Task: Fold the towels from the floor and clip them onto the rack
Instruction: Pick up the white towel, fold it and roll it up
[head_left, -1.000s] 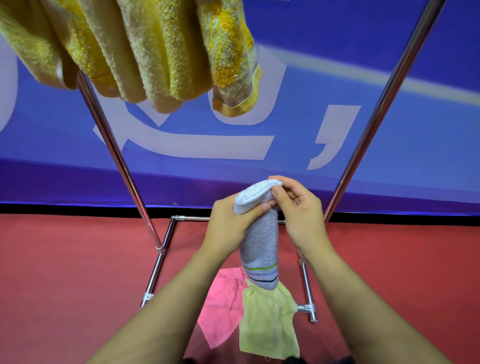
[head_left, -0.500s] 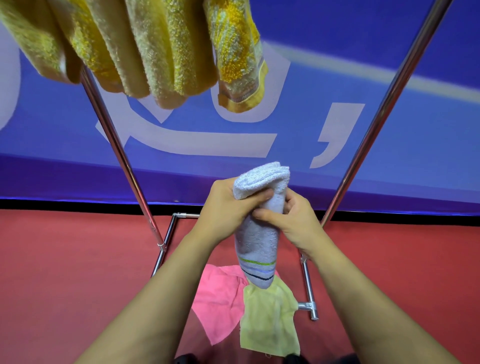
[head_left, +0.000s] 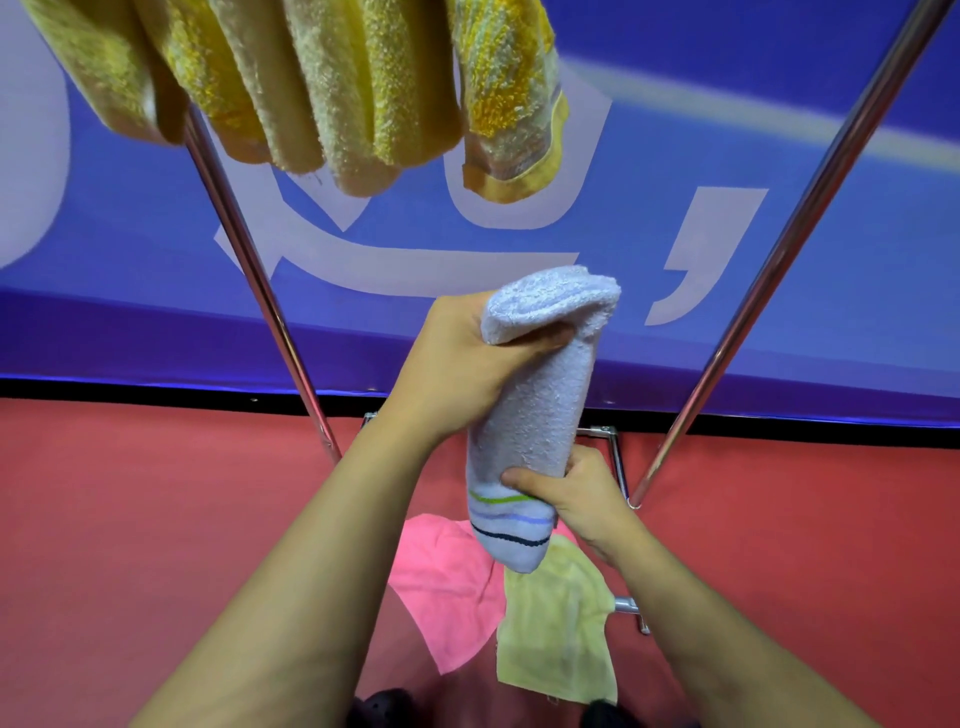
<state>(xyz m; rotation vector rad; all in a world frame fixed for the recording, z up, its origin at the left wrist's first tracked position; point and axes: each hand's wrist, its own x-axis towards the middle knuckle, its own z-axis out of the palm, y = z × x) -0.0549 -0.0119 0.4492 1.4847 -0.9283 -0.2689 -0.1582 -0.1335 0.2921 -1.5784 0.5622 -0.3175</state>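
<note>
A folded white towel (head_left: 540, 410) with green, purple and dark stripes near its lower end hangs upright between my hands. My left hand (head_left: 457, 364) grips its folded top, thumb pressed across the front. My right hand (head_left: 576, 493) grips it lower down, just above the stripes. On the red floor below lie a pink towel (head_left: 447, 587) and a pale yellow towel (head_left: 561, 634), overlapping. Several yellow towels (head_left: 332, 88) hang from the top of the metal rack (head_left: 260, 275), whose top bar is out of view.
The rack's two slanted chrome legs (head_left: 769, 270) frame my hands, with its base bars (head_left: 618, 457) on the red floor (head_left: 156, 519). A blue banner with white lettering (head_left: 779, 338) stands behind. Dark shoes (head_left: 384, 706) show at the bottom edge.
Both hands raised the white towel. My right hand left the top edge and slid down to grip the towel near its striped end.
</note>
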